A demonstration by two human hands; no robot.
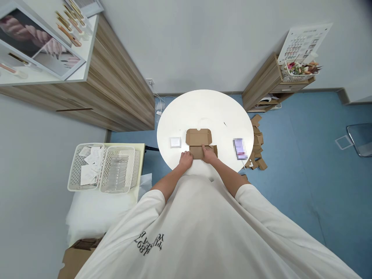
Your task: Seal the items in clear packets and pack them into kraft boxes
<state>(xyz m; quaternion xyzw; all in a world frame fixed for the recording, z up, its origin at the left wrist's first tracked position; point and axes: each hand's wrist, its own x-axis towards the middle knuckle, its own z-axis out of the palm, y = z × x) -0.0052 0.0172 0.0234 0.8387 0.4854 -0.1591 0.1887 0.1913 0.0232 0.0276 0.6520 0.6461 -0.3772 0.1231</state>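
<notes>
A small brown cardboard box lies partly folded on the round white table, its lid flap raised away from me and a side flap sticking out at the right. At the box's near left corner, my left hand has its fingers closed on the side wall. My right hand grips the right side, with a finger reaching over the inner panel. Left of the box rests a small white, clear-looking packet. A phone with a blurred screen lies at the table's right.
White baskets holding paper cards and clear plastic pieces stand on a side table at left. Folded brown boxes are piled on the floor beyond the table's right edge. Wooden cabinets flank the table; a chair stands far right.
</notes>
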